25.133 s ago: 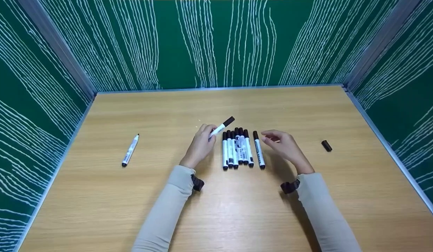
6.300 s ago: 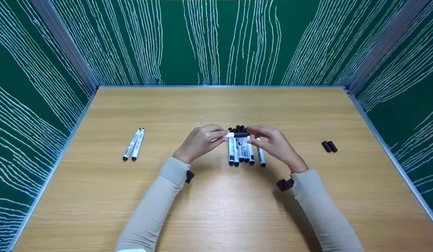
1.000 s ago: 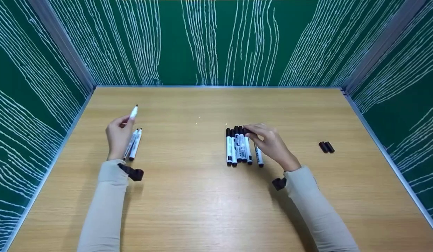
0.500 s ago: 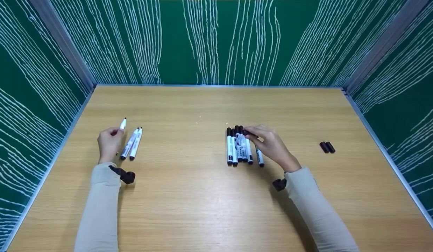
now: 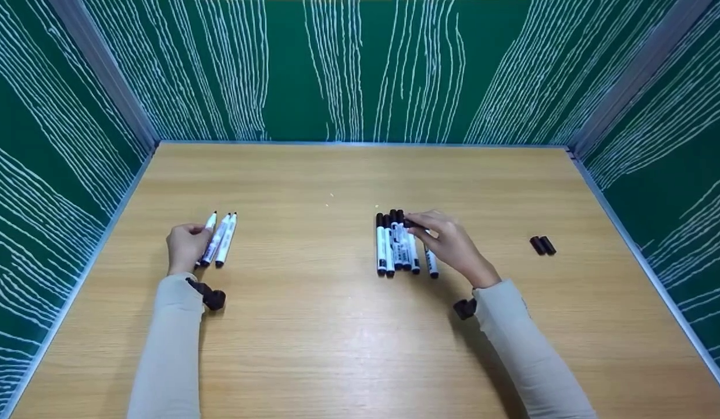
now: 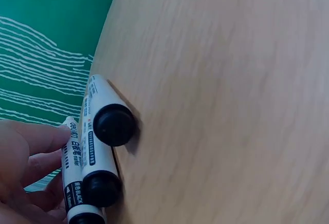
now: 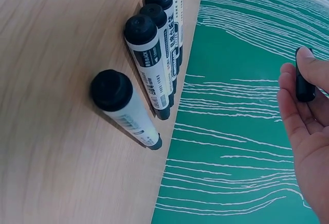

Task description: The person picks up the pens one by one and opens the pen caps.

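My left hand (image 5: pixel 187 247) pinches an uncapped whiteboard marker (image 5: pixel 210 221) at the left of the table. It lies alongside two other uncapped markers (image 5: pixel 225 241), tips pointing away from me. In the left wrist view the held marker (image 6: pixel 73 167) sits between thumb and fingers, against its neighbour. Near the middle, my right hand (image 5: pixel 447 240) holds a black marker cap, plain in the right wrist view as a short black cap (image 7: pixel 305 77) between thumb and fingers. Below that hand lie a row of capped markers (image 5: pixel 398 247) and one capped marker (image 5: pixel 431 262) set slightly apart.
Two black caps (image 5: pixel 543 245) lie side by side at the right of the wooden table (image 5: pixel 337 349). Green walls (image 5: pixel 360 70) with white wavy lines enclose the back and sides. A few tiny pale specks (image 5: pixel 331 195) are on the tabletop.
Over the last second my left hand has lowered the uncapped marker from above to beside the other two. My right hand has stayed near the row with the cap.
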Demonstrator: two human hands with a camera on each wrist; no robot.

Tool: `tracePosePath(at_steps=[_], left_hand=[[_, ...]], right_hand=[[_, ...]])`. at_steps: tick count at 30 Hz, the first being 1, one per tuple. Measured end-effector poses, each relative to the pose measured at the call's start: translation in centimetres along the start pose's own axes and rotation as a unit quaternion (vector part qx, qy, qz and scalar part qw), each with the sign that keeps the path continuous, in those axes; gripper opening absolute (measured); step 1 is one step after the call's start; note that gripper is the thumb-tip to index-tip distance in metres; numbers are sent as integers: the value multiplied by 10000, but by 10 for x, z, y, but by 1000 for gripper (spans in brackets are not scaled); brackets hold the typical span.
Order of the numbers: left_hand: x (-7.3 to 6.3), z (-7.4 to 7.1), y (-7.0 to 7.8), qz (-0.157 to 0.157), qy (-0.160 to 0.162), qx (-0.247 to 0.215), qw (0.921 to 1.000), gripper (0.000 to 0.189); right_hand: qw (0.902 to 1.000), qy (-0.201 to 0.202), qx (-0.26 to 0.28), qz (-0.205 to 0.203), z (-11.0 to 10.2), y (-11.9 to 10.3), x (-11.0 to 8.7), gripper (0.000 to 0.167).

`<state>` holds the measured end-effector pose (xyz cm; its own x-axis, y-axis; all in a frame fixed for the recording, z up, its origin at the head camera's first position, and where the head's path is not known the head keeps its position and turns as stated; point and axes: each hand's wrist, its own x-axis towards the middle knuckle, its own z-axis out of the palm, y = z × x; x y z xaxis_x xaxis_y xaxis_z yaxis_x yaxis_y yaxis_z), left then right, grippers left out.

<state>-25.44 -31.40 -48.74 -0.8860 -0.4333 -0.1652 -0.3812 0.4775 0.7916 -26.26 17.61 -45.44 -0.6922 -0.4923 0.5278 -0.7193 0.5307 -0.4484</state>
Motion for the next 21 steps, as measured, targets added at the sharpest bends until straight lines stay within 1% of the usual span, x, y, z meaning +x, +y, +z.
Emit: tracePosePath(at_steps=[7,14,21], left_hand=[[2,2,-2,-64,-27,134,9999,35],[4,3,-1,-194,-166,278,9993,36],[1,3,-1,-10,-26,556,9985,37]], right_hand=[[9999,-64,-52,59,-1,0,0,31],[9999,-93,-59,117,-1,0,-2,29],[9999,-91,-6,119,-2,0,-4,30]])
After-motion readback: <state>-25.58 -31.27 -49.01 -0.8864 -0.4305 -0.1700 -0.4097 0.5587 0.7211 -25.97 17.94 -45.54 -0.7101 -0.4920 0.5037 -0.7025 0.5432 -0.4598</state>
